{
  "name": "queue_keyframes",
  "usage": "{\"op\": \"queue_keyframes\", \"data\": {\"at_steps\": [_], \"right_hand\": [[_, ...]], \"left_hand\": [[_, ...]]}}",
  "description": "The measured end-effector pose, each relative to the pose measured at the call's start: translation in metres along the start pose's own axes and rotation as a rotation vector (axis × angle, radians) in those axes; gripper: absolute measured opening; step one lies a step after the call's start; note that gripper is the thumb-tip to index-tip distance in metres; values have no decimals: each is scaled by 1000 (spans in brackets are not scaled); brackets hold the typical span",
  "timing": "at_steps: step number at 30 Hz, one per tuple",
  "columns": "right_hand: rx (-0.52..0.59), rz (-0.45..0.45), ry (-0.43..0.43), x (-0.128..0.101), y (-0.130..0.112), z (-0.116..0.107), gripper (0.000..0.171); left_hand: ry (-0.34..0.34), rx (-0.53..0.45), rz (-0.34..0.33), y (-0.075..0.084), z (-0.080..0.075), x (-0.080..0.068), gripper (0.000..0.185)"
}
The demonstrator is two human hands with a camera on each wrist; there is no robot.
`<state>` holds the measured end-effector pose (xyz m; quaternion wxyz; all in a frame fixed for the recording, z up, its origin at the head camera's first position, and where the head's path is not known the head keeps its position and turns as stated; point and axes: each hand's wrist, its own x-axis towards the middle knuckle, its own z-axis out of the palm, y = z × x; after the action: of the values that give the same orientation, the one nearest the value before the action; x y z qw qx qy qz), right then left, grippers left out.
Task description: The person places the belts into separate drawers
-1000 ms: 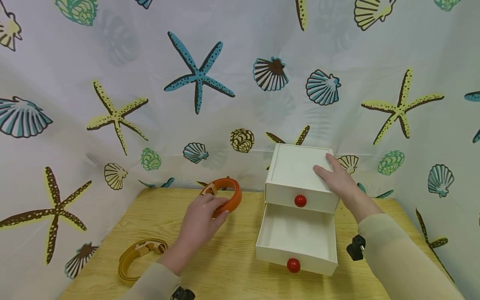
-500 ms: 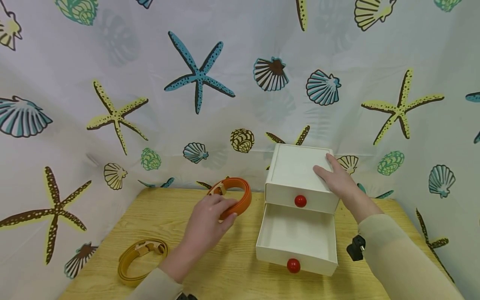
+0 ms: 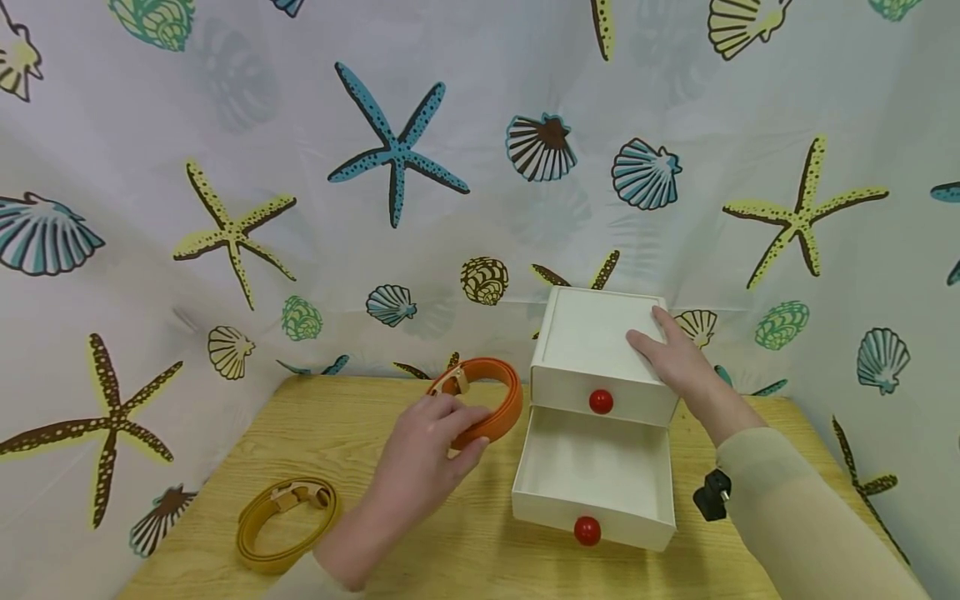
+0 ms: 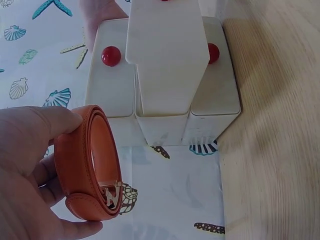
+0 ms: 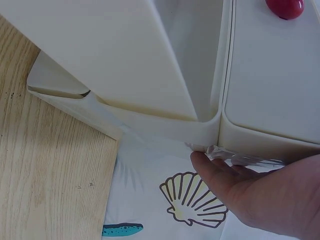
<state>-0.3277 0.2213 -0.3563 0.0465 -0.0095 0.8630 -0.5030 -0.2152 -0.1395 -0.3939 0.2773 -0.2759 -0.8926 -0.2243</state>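
My left hand (image 3: 427, 450) pinches a coiled orange belt (image 3: 510, 408) with a gold buckle, above the table and just left of the drawer unit. In the left wrist view the fingers and thumb hold the side of the belt (image 4: 75, 160). The white drawer unit (image 3: 600, 329) has red ball knobs. Its middle drawer (image 3: 592, 467) is pulled out with a bare inside. My right hand (image 3: 678, 358) rests on the unit's top right edge, fingers extended. In the right wrist view the right hand (image 5: 270, 195) lies along the unit's side.
A coiled mustard-yellow belt (image 3: 255, 533) lies on the wooden table (image 3: 337, 417) at the left. A white cloth (image 3: 480, 208) printed with shells and starfish hangs behind the table and at both sides.
My left hand has moved right with the orange belt, bringing it closer to the drawer unit. The right hand, the drawer and the yellow belt have stayed put.
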Motion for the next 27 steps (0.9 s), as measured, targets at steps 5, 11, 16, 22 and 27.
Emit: {"op": "queue_keyframes", "data": {"at_steps": [5, 11, 16, 22, 27], "right_hand": [[3, 8, 0, 1, 0, 0, 90], [-3, 11, 4, 2, 1, 0, 90], [-3, 6, 2, 2, 2, 0, 90], [-5, 8, -1, 1, 1, 0, 90], [-5, 11, -1, 0, -1, 0, 89]], "left_hand": [[0, -6, 23, 8, -3, 0, 33], [18, -17, 76, 17, -7, 0, 33], [-6, -32, 87, 26, -11, 1, 32], [-29, -36, 93, 35, -13, 0, 32], [-44, -37, 105, 39, -14, 0, 32]]}}
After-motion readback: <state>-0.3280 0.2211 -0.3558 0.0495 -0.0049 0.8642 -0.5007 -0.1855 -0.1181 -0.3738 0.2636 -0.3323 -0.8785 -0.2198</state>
